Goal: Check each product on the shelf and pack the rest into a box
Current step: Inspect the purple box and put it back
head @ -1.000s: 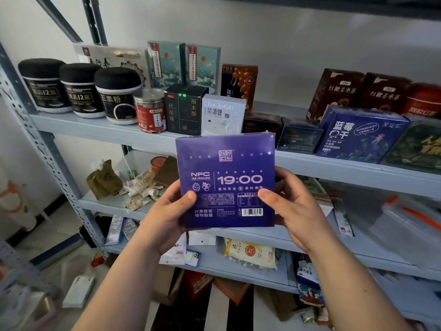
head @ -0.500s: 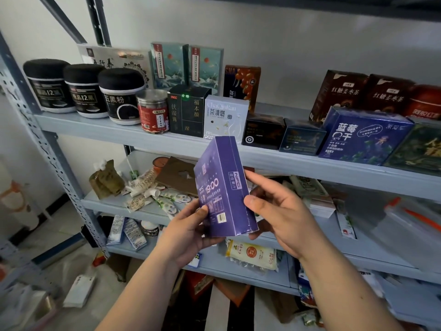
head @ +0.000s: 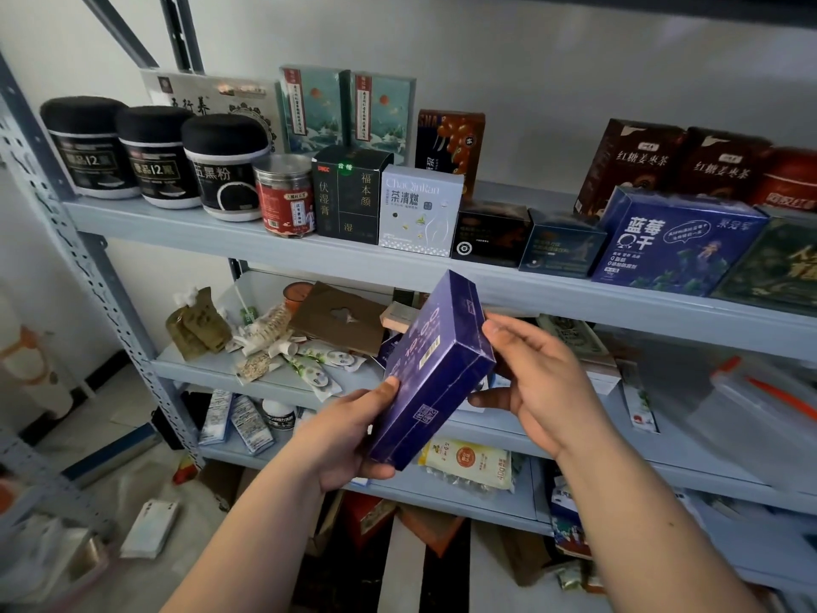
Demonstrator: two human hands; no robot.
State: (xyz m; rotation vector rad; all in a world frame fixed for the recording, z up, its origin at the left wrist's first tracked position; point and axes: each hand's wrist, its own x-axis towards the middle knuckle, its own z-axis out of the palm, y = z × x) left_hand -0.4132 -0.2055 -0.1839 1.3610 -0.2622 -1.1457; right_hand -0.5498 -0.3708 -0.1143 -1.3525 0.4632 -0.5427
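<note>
Tilted purple box (head: 435, 378) is in air in front of shelf (head: 274, 252), narrow side toward camera. Grip of left hand (head: 345, 440) clamped on lower corner, thumb on front face. Grip of right hand (head: 537, 382) clamped on right edge, fingertip above, thumb below. Three black jars (head: 154, 157) stand on shelf, well apart from box.

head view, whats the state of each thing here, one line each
purple box: closed, tilted, held in both hands
left hand: grips the box's lower end
right hand: holds the box's upper edge
black-lidded jars: upright, lids on
red can: upright, lid on
yellow pouch: lying flat on the lower shelf
</note>
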